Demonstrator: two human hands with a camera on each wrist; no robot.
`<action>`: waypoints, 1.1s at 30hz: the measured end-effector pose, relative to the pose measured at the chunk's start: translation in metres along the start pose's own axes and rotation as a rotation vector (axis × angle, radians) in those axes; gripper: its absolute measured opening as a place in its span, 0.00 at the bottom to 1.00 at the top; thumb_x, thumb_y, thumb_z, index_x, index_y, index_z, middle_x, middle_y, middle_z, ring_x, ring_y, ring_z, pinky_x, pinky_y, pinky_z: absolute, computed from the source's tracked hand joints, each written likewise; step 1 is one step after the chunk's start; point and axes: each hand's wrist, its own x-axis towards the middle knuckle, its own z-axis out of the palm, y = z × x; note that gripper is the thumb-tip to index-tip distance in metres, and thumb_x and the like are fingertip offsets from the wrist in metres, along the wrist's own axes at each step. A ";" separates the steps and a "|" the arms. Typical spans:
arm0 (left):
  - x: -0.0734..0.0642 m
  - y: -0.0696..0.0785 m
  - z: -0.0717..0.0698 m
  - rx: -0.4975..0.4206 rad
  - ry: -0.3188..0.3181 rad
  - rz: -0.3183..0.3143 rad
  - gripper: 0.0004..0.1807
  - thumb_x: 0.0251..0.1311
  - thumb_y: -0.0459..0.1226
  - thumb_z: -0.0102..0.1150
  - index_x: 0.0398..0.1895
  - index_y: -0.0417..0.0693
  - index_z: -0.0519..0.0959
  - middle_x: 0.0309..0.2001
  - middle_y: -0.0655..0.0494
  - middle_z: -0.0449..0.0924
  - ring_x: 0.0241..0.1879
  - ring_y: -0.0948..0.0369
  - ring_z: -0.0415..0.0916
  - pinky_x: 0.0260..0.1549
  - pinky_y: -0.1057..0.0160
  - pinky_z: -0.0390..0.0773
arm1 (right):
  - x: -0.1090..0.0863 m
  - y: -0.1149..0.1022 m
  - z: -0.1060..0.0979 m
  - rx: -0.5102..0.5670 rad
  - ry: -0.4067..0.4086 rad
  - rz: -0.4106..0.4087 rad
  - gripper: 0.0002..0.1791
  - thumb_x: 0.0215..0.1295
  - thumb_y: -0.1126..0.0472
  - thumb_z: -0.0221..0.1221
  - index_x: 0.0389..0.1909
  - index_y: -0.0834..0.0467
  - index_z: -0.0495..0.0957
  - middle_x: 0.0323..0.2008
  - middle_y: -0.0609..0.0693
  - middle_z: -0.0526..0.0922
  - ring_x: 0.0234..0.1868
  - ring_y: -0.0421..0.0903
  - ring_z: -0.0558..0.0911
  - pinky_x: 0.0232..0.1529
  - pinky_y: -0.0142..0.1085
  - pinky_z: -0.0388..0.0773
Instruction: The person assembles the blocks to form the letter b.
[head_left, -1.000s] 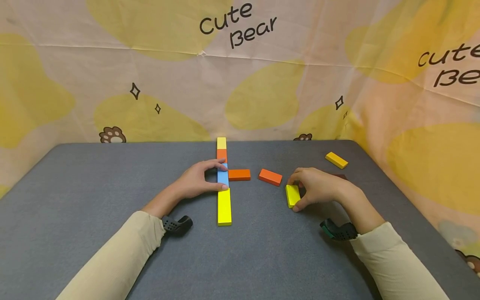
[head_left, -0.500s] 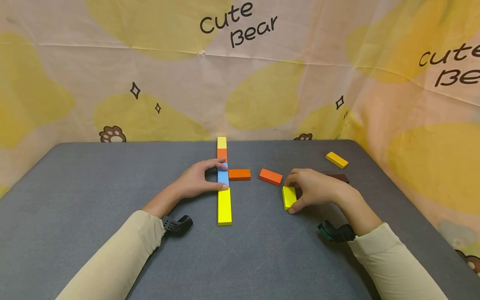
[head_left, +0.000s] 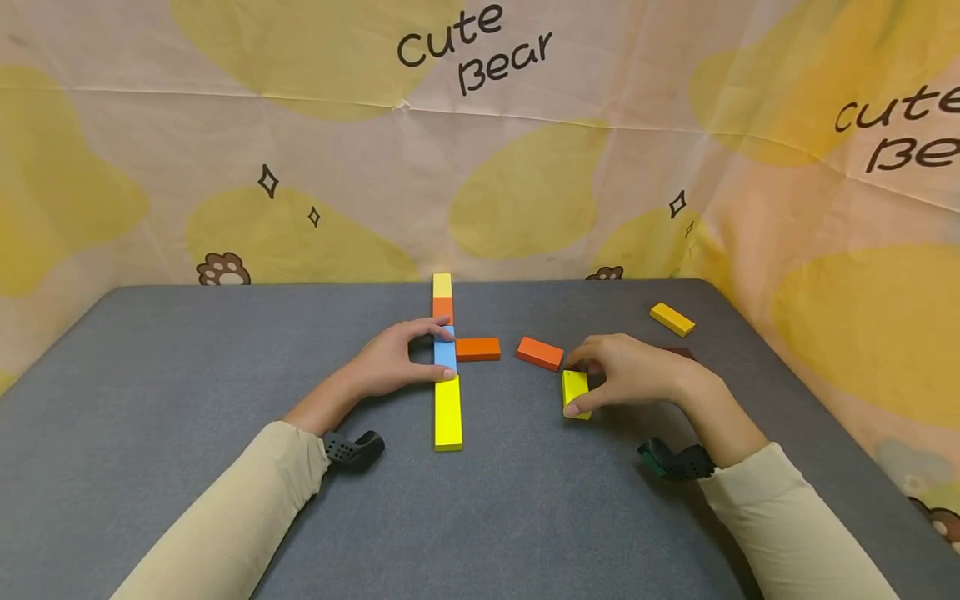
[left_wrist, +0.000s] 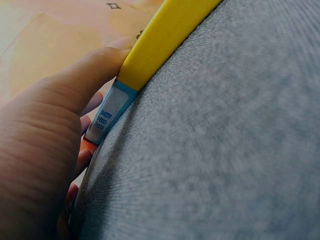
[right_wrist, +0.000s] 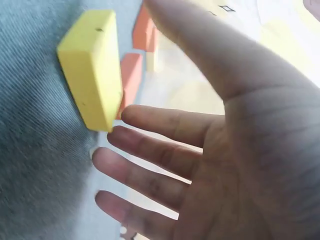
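My left hand (head_left: 393, 360) rests over a blue block (head_left: 445, 357) in a straight row of blocks. Its thumb lies where that block meets a bright yellow block (head_left: 448, 417); the fingertips touch toward the far end. In the left wrist view the blue block (left_wrist: 112, 107) shows a printed label. Beside a loose yellow block (head_left: 576, 394) is my right hand (head_left: 637, 371), thumb over its near end in the head view. The right wrist view has this yellow block (right_wrist: 90, 70) near the fingertips, with fingers loosely extended and not wrapped round it.
An orange block (head_left: 442, 311) and a pale yellow block (head_left: 442, 286) continue the row's far end. Another orange block (head_left: 477, 349) juts right from the blue one. A loose orange block (head_left: 539, 353), amber block (head_left: 672, 319) and partly hidden dark brown block (head_left: 684, 353) lie rightward.
The right hand has shifted the loose yellow block slightly left, and its thumb has come off the near end to over the block. The left hand stays put.
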 end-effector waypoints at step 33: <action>0.000 -0.001 0.000 0.003 0.003 0.000 0.28 0.55 0.51 0.74 0.58 0.57 0.79 0.76 0.62 0.66 0.78 0.53 0.59 0.75 0.43 0.59 | -0.045 0.086 -0.037 -0.033 0.204 0.196 0.24 0.58 0.59 0.72 0.54 0.65 0.82 0.52 0.65 0.86 0.55 0.64 0.82 0.55 0.58 0.79</action>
